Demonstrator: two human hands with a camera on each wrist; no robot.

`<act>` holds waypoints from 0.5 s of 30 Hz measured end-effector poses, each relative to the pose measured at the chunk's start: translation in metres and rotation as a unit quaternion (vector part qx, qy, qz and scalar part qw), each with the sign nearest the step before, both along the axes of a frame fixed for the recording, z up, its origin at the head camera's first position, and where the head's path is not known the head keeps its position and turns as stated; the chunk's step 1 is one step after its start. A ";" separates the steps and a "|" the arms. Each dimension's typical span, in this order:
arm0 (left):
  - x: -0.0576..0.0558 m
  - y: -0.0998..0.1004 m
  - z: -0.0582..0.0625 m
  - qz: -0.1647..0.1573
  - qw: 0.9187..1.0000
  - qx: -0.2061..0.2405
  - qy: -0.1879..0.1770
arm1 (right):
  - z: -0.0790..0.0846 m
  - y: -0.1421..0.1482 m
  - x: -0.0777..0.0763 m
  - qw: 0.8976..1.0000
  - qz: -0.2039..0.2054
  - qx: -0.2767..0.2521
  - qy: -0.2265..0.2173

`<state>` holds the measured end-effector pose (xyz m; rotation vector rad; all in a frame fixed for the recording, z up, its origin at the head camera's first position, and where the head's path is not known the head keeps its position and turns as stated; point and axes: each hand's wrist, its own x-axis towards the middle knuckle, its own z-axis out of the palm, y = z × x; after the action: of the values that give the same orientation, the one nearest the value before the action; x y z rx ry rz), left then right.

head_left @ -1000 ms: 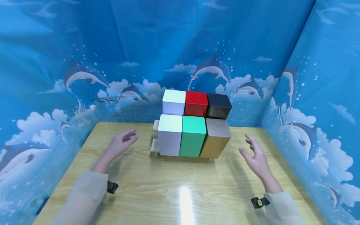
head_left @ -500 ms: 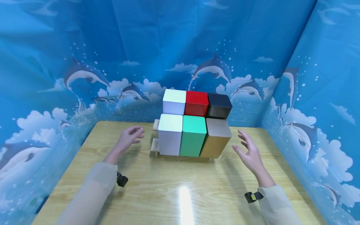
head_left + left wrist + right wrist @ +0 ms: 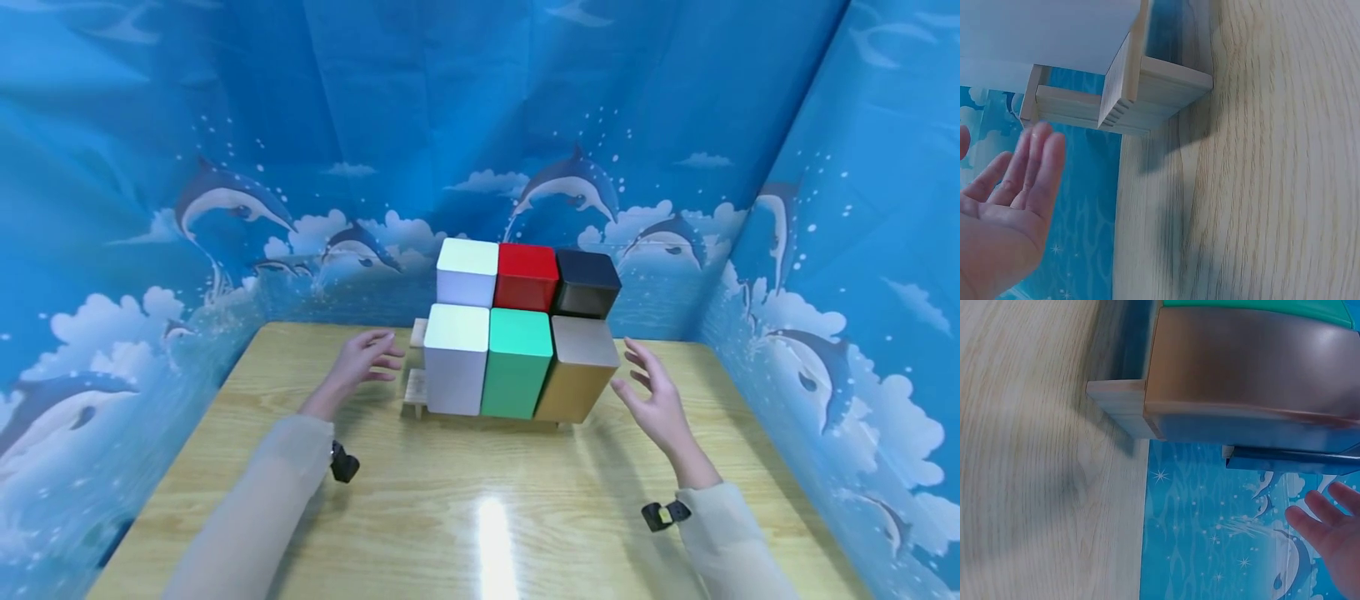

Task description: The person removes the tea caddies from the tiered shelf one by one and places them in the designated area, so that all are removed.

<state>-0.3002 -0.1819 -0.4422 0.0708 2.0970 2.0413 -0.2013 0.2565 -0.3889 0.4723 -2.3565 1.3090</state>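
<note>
Left hand (image 3: 360, 364), right hand (image 3: 656, 407), coloured boxes (image 3: 521, 333) between.

A blue curtain (image 3: 367, 92) printed with dolphins (image 3: 231, 197) and white clouds (image 3: 489, 182) hangs behind the desk (image 3: 412, 517) and runs along its left and right sides. The desk is pale grained wood with rounded far corners; a bright glare (image 3: 496, 542) streaks its nearer part.

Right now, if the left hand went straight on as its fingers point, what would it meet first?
The left hand would probably meet the nearer white box, though the wooden rack could come first; depth is unclear.
</note>
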 end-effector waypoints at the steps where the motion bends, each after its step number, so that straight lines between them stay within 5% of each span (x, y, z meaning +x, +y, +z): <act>1: -0.001 0.001 -0.001 0.000 1.000 0.009 -0.006 | 0.000 -0.001 0.000 1.000 0.000 0.000 0.000; 8: -0.012 0.012 -0.006 0.001 0.999 0.025 -0.045 | 0.002 -0.004 0.000 1.000 0.003 0.007 -0.007; 15: -0.019 0.018 -0.010 -0.002 0.997 0.020 -0.073 | -0.022 0.006 -0.018 1.000 0.009 -0.017 -0.011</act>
<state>-0.3194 -0.1636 -0.4522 -0.0651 1.9664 2.0208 -0.2190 0.2626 -0.4106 0.4724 -2.3496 1.3660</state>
